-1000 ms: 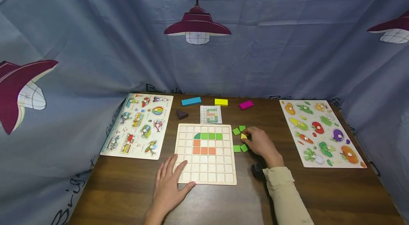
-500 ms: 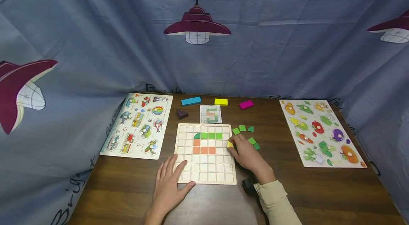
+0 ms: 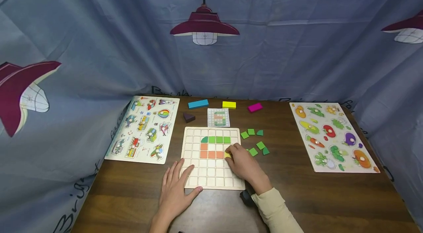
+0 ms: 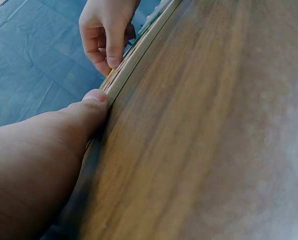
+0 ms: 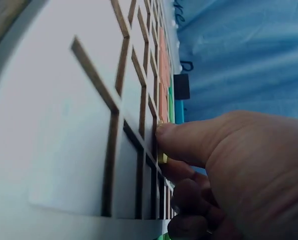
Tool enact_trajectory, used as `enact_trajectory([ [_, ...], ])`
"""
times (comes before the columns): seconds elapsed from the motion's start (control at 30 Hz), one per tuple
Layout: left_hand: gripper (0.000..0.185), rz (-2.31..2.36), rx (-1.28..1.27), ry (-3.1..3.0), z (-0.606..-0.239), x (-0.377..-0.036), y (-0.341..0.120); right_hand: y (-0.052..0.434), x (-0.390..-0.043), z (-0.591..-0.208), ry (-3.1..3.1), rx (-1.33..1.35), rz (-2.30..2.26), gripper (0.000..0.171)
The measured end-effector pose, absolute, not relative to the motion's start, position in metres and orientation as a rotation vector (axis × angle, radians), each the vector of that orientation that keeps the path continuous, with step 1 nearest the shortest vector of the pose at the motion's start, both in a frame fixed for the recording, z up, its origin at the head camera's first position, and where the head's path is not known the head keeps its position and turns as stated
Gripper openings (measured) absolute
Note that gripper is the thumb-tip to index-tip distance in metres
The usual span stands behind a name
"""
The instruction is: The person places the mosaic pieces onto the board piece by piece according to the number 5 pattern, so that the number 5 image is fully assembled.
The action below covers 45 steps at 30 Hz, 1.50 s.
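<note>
A wooden grid board (image 3: 211,181) lies on the table, with green and orange tiles set in some of its squares. My right hand (image 3: 243,163) pinches a small yellow tile (image 3: 227,155) between thumb and finger, at the square just right of the orange row (image 3: 211,154). In the right wrist view the thumb presses on the yellow tile (image 5: 163,158) at the grid. Spread fingers of my left hand (image 3: 176,190) rest on the board's lower left edge. Just above the board lies a pattern card (image 3: 218,117).
Several loose green tiles (image 3: 260,145) lie right of the board. Blue (image 3: 198,104), yellow (image 3: 229,105) and magenta blocks (image 3: 255,107) and a dark triangular block (image 3: 189,117) sit behind. A vehicle puzzle (image 3: 142,130) stands left, a vegetable puzzle (image 3: 333,137) right.
My right hand has carried the yellow tile leftward from the loose tiles onto the board, uncovering more green pieces. The left hand has stayed in place.
</note>
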<state>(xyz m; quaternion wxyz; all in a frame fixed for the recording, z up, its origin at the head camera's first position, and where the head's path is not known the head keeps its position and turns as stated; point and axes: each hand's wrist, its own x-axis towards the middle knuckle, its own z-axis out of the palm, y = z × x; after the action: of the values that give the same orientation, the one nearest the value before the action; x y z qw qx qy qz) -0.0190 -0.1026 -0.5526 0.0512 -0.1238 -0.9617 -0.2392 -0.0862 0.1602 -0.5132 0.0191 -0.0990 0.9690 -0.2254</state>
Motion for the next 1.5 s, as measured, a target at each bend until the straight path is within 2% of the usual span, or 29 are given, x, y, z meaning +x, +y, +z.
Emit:
enact_trajectory([
  [0.47,0.076,-0.719,-0.369,-2.919,-0.555,-0.014,-0.105,0.158,-0.078,-0.518,3.030,-0.290,-0.766,0.018],
  [0.67,0.075,-0.728,-0.374,-2.926,-0.557,-0.011,-0.101,0.194,-0.062,-0.524,3.106,-0.250,-0.993,0.015],
  [0.9,0.076,-0.710,-0.358,-2.930,-0.555,-0.013,-0.105,0.232,-0.053,-0.542,3.233,-0.119,-1.172,0.022],
  [1.17,0.077,-0.704,-0.371,-2.911,-0.558,-0.016,-0.104,0.242,-0.051,-0.552,3.292,-0.073,-0.990,0.029],
  [1.33,0.076,-0.699,-0.387,-2.892,-0.559,-0.018,-0.103,0.244,-0.047,-0.554,3.374,-0.118,-0.927,0.020],
  [1.5,0.076,-0.714,-0.377,-2.907,-0.559,-0.018,-0.103,0.244,-0.044,-0.555,3.411,-0.116,-0.903,0.021],
])
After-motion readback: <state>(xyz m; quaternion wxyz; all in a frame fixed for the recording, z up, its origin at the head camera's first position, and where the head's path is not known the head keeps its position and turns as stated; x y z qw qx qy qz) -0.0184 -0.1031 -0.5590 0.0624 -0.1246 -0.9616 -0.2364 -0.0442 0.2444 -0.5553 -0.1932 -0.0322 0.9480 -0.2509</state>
